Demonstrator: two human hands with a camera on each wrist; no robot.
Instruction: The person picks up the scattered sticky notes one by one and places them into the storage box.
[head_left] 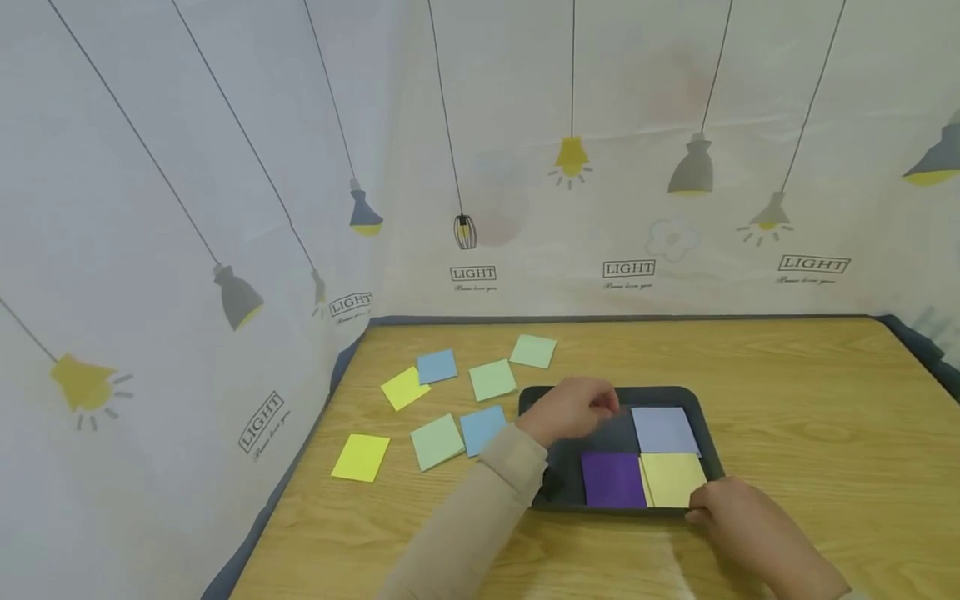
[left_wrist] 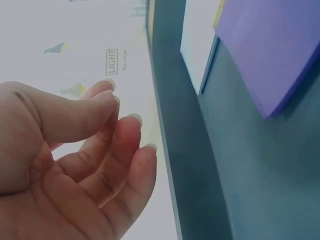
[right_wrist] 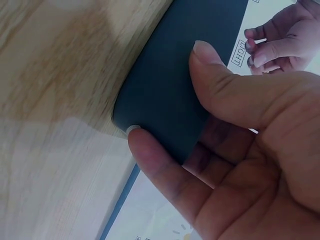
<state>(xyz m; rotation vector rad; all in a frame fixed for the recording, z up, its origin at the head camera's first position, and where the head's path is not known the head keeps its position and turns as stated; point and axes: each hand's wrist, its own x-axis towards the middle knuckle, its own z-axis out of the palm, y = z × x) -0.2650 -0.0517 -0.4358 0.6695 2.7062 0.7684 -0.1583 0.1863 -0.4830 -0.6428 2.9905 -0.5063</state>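
Note:
A dark tray [head_left: 654,393] lies on the table and holds a pale blue sticky note [head_left: 665,430], a purple sticky note [head_left: 612,479] and a pale yellow sticky note [head_left: 677,481]. Above the tray's left part hovers my left hand [head_left: 572,408], fingers loosely bent and thumb near the index finger. The left wrist view shows nothing between those fingers, with the purple note [left_wrist: 272,47] off to the side. At the tray's near right corner, my right hand [head_left: 738,512] grips the edge. Its thumb [right_wrist: 207,57] presses one face of the tray wall [right_wrist: 160,85], fingers on the other side.
Left of the tray lie loose sticky notes: yellow ones [head_left: 361,457], blue ones [head_left: 437,367] and green ones [head_left: 437,442]. One blue note [head_left: 483,427] is close to the left sleeve [head_left: 480,508]. A printed cloth [head_left: 525,242] hangs behind the wooden table [head_left: 810,400].

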